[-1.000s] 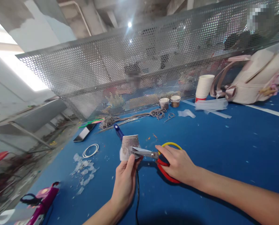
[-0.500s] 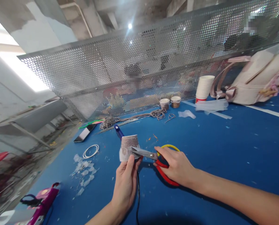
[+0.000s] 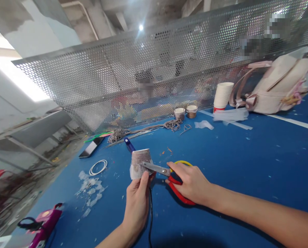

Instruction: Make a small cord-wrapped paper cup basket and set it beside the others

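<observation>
Near the middle of the table, my left hand [image 3: 138,199] is closed around the lower part of a cup [image 3: 140,156] wound with grey-brown cord. Translucent whitish strip material covers the cup's lower part, and its narrower end points up. My right hand [image 3: 192,181] grips scissors [image 3: 178,194] with one red and one yellow handle loop. Their blades lie against the cup's lower side, at the edge of the whitish strip; the tips' exact contact cannot be made out. Behind the cup a blue tool end [image 3: 129,144] sticks out, its remainder hidden.
Grey cord bundles [image 3: 117,135], a phone [image 3: 92,147], two small cups [image 3: 191,112], stacked paper cups [image 3: 223,97] and a bag [image 3: 270,94] line the back. Left are a white ring [image 3: 98,167], translucent scraps [image 3: 92,189] and a purple device [image 3: 47,222]. A black cable [image 3: 151,220] runs forward.
The whole view has shifted slightly, so most things sit a little further left. The scissor blades remain at the cup, and both hands keep their grips.
</observation>
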Demonstrator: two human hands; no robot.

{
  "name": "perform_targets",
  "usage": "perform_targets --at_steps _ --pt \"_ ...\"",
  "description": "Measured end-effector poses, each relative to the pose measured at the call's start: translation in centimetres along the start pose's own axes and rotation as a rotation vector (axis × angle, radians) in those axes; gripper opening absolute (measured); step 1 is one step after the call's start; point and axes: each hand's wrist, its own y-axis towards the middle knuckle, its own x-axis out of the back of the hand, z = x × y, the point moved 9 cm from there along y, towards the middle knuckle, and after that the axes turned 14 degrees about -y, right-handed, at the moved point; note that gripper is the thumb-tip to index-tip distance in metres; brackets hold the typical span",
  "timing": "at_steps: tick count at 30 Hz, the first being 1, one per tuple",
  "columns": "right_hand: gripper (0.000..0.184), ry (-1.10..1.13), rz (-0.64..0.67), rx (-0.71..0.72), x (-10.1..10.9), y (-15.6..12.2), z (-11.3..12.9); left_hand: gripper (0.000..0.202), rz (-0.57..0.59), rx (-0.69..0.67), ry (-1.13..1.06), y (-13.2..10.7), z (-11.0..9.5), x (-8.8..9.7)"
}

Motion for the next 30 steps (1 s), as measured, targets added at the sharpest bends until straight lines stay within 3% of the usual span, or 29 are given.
perform_targets --at_steps 11,16,25,30 --pt "0.038 -0.093 0.015 0.103 0.0 0.1 0.2 0.031 -0.007 0.024 0.027 -0.2 0.0 0.0" --pt "0.048 -0.086 0.038 0.066 -0.4 0.3 -0.2 0.033 -0.004 0.039 0.041 0.0 0.2 -0.1" --pt "0.044 0.470 0.285 -0.124 -1.7 -0.1 -0.4 0.030 0.019 0.026 0.039 0.0 -0.6 0.0" --pt "0.040 0.504 0.315 -0.159 -1.7 -0.4 -0.6 0.023 0.040 -0.013 0.002 0.0 -1.2 -0.1"
